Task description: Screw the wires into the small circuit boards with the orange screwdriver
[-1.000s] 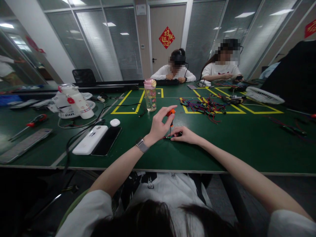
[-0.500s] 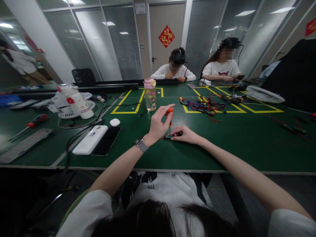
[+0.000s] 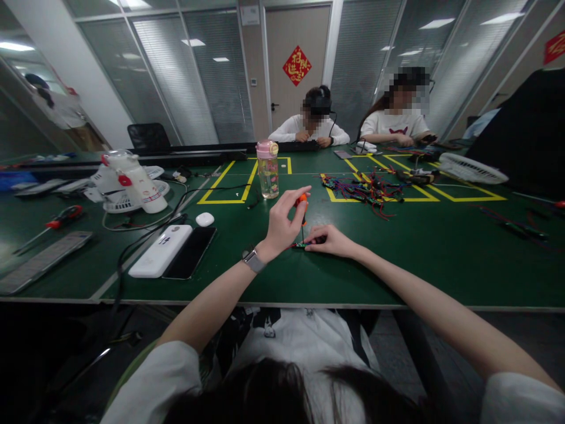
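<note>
My left hand (image 3: 282, 219) is closed around the orange handle of a screwdriver (image 3: 303, 203), which stands nearly upright. Its thin shaft runs down to a small green circuit board (image 3: 299, 245) on the table. Fingers of my right hand (image 3: 330, 240) pinch the board's right end, and a dark part shows among them. Red wire leaves the board on its left side. Exactly where the screwdriver tip meets the board is too small to make out.
A pink-lidded bottle (image 3: 268, 169) stands beyond my left hand. Tangled wired boards (image 3: 366, 187) lie further right. On the left are a white power bank (image 3: 160, 251), a black phone (image 3: 189, 252), an earbud case (image 3: 205, 219) and a red-black screwdriver (image 3: 62, 218). Two people sit opposite.
Both my hands keep their places, with the screwdriver still upright on the board. At the far left a person in the background has moved to the right.
</note>
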`<state>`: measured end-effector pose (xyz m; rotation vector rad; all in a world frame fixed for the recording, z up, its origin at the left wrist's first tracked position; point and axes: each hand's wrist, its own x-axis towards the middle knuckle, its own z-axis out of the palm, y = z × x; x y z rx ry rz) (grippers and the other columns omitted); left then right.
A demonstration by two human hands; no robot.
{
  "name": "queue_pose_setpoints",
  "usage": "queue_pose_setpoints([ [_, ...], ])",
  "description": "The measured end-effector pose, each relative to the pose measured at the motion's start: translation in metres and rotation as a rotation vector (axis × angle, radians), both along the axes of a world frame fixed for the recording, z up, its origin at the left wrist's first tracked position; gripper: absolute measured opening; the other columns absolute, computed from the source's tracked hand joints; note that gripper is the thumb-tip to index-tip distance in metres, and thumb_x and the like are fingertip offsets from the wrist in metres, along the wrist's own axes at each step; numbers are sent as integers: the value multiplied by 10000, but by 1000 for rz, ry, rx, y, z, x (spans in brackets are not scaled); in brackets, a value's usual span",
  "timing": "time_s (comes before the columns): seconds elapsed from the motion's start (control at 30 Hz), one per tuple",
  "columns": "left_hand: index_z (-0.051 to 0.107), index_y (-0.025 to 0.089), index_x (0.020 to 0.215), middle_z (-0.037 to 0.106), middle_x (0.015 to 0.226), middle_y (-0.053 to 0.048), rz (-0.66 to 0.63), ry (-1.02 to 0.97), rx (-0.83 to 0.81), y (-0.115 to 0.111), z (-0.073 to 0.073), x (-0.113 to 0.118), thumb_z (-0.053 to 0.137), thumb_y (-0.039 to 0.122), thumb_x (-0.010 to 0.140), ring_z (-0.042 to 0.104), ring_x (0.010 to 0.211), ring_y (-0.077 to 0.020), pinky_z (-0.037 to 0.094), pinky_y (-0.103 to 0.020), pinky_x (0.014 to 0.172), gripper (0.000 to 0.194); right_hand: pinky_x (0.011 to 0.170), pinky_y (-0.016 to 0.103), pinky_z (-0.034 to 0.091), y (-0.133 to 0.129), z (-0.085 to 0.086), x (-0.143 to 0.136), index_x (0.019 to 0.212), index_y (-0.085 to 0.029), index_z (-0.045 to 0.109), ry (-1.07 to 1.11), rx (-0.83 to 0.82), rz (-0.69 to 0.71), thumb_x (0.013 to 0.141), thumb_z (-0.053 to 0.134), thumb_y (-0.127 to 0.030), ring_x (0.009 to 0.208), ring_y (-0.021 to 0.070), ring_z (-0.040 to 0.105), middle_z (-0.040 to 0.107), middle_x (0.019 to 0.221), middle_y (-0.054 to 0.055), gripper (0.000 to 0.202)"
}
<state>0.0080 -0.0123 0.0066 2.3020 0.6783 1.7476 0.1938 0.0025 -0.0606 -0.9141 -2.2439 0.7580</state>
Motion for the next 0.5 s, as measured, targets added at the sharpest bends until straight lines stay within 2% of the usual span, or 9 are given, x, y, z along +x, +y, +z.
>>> queue_pose_setpoints([
  [0.13,638,210,1038,596,892,-24,82,-12,55,-1,1,1,565,334,909,563,804,-130,481,-279,774,193,544,245,358,1,-2,0,919,-144,766,5,0,-4,764,702,-475,582,110,456,565,687,24,370],
  [0.2,650,209,993,581,870,-25,88,-17,59,-1,2,1,540,359,920,553,801,-135,478,-283,768,200,548,247,360,1,-2,0,924,-139,764,4,-3,4,765,703,-469,587,114,462,565,687,24,371],
  [0.33,591,206,1165,611,1007,-57,30,14,11,-2,1,1,358,308,993,580,927,-149,474,-300,840,307,562,251,365,0,0,0,927,-133,760,3,-10,11,769,699,-469,606,121,475,571,691,27,376],
  [0.43,508,204,1277,620,1132,-73,-48,24,-23,-2,0,1,350,273,995,610,935,-136,485,-293,844,331,567,251,366,0,0,0,931,-138,760,-1,-14,8,769,696,-476,607,119,470,572,694,25,380],
  [0.5,512,212,1271,636,1119,-66,-49,21,-16,-2,0,2,391,266,985,617,914,-131,489,-288,834,316,566,251,365,0,0,0,927,-144,761,-2,-16,4,769,696,-477,604,118,467,570,693,24,375],
])
